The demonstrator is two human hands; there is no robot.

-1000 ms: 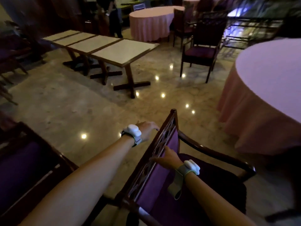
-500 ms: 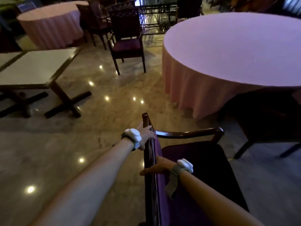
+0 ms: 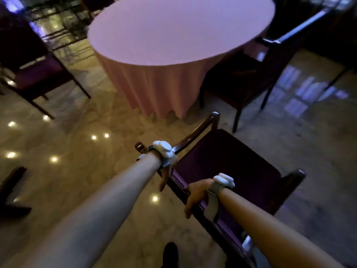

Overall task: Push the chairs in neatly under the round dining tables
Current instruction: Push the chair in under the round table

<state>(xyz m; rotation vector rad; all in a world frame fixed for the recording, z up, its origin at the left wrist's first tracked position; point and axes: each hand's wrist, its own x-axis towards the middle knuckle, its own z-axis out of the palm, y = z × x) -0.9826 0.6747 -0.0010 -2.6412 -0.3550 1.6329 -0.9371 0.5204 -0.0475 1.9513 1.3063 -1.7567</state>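
We grip the top rail of a purple-cushioned chair [image 3: 228,167] with both hands — the right hand [image 3: 195,196] nearest us, fingers curled over the rail, and the left hand [image 3: 169,171] a little farther along it, fingers hooked down over the wood in the same way. The chair stands on the polished floor [image 3: 77,151] near the round table [image 3: 173,31] but not yet under it, its seat angled toward the pink cloth. We judge this the carrying-in step: the next move calls for squaring the chair to the table edge and sliding it forward until the seat tucks beneath the cloth, clear of the dark chair [image 3: 241,82] already drawn close on the right. Half a second earlier the table sat farther right in our view; now it lies almost straight ahead, and the chair has swung round with us.
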